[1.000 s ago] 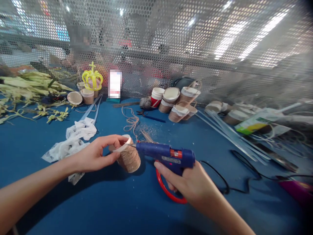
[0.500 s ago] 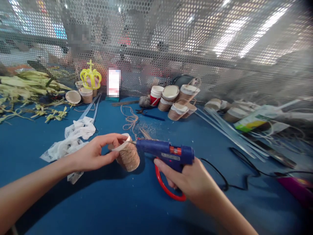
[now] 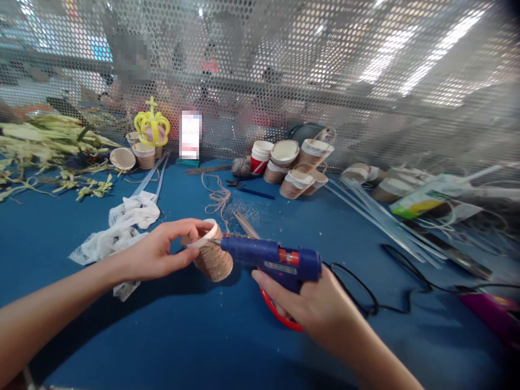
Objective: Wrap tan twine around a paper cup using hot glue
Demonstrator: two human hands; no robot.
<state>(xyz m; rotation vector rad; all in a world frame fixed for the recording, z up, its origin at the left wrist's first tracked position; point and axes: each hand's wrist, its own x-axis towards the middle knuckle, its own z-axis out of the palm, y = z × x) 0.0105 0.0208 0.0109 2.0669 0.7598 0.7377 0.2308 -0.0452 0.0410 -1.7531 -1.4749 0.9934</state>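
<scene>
Pinched at its rim by my left hand (image 3: 168, 246), a twine-wrapped paper cup (image 3: 214, 261) leans to one side with its white mouth toward the upper left. My right hand (image 3: 298, 298) is closed around the handle of a blue glue gun (image 3: 270, 253). The gun's metal nozzle points left and is at the cup's upper edge; I cannot tell whether it touches. Under the gun lie scissors with red handles (image 3: 280, 314), partly hidden by the gun and my right hand. A loose tangle of twine (image 3: 218, 197) rests behind the cup.
Crumpled white plastic (image 3: 117, 233) lies left of the cup. Several wrapped cups (image 3: 296, 183) stand at the back beside pliers (image 3: 254, 190). Clear glue sticks (image 3: 374, 222) and a black cord (image 3: 402, 311) are on the right. A yellow crown (image 3: 151, 127) and dried husks (image 3: 52, 135) sit back left.
The glue gun has shifted slightly left and down, its nozzle moving along the cup's upper edge. My left hand keeps its hold on the cup.
</scene>
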